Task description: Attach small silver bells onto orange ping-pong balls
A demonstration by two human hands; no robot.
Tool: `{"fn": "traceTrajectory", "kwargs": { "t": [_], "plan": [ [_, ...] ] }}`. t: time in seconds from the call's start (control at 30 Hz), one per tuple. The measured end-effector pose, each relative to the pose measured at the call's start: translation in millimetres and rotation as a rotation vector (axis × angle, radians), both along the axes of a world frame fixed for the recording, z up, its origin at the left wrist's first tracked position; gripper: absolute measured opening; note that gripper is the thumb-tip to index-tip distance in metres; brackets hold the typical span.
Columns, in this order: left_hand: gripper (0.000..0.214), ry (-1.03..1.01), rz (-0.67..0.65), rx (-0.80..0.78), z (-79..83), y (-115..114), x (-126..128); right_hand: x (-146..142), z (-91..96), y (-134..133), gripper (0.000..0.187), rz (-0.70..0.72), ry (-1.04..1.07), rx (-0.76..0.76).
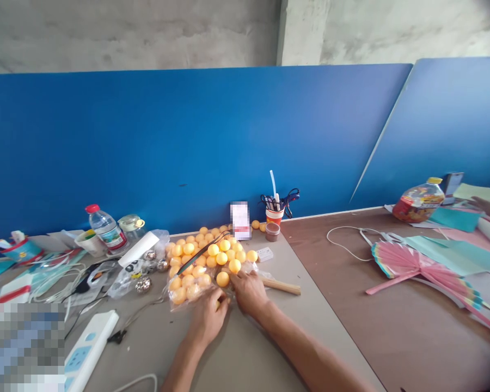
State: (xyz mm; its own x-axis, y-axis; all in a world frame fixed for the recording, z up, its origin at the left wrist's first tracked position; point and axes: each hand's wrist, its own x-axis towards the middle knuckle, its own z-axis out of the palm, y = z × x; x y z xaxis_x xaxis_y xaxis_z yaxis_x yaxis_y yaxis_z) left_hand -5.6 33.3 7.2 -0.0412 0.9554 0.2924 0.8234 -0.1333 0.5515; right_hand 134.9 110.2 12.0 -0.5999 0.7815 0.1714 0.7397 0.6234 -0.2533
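Observation:
A clear plastic bag (174,300) full of orange ping-pong balls (196,239) lies on the grey desk in front of me. Near its front edge, my left hand (211,317) is closed with fingers curled; a small yellowish patch shows between them, too little to name. My right hand (249,289) rests beside it, fingers bent and pressed down at the bag's crumpled film. A loose-looking orange ball (222,279) sits between the hands and the pile. Across the balls lies a dark thin strip (196,256). Behind my right hand a wooden stick (283,286) pokes out.
A phone-like upright card (240,220), a paper cup of pens (274,215) and a small brown jar (272,233) stand behind. Left are a water bottle (108,231), shiny metallic balls (143,284), cables and a power strip (90,348). A pink fan (418,267) lies right.

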Motion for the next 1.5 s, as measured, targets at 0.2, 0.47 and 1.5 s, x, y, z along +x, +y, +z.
{"fn": "traceTrajectory", "kwargs": {
  "t": [0.2,0.47,1.5],
  "plan": [
    [0.015,-0.012,-0.003,-0.004,0.4,0,-1,1,-1.1,-2,0.012,0.007,0.017,-0.005],
    [0.014,-0.054,0.001,-0.025,2.4,-1,0,13,-7.3,13,0.024,-0.091,0.287,0.08],
    [0.016,0.008,-0.026,0.03,-3.1,1,-1,9,-8.3,13,0.022,0.001,0.125,0.112]
  ]
}}
